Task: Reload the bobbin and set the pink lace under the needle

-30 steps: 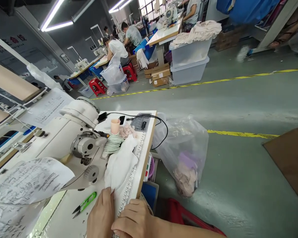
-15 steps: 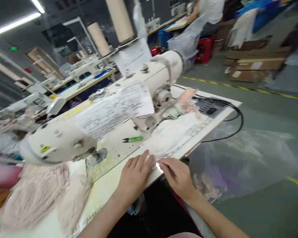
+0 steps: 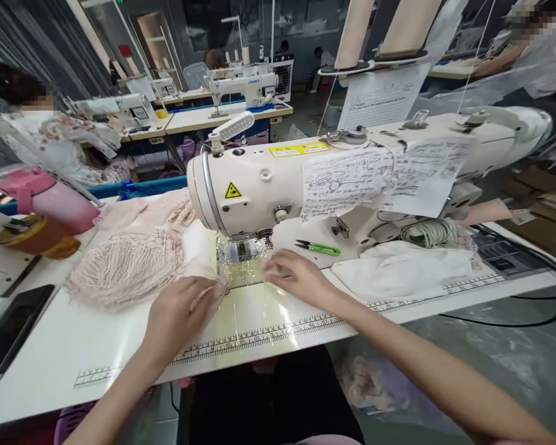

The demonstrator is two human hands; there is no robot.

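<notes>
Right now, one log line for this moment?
left hand: on pink lace | right hand: flat by needle plate | snips: untouched

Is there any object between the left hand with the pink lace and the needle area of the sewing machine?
Nothing visible. The left hand touches the pink lace, beside the needle plate.

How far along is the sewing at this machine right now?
Early, by the look of it. Set up: pink lace fabric lies left of the sewing machine, and the thread snips lie untouched. In hand: the left hand rests on the lace's edge, and the right hand rests by the presser foot. Left: nothing sits under the foot yet.
</notes>
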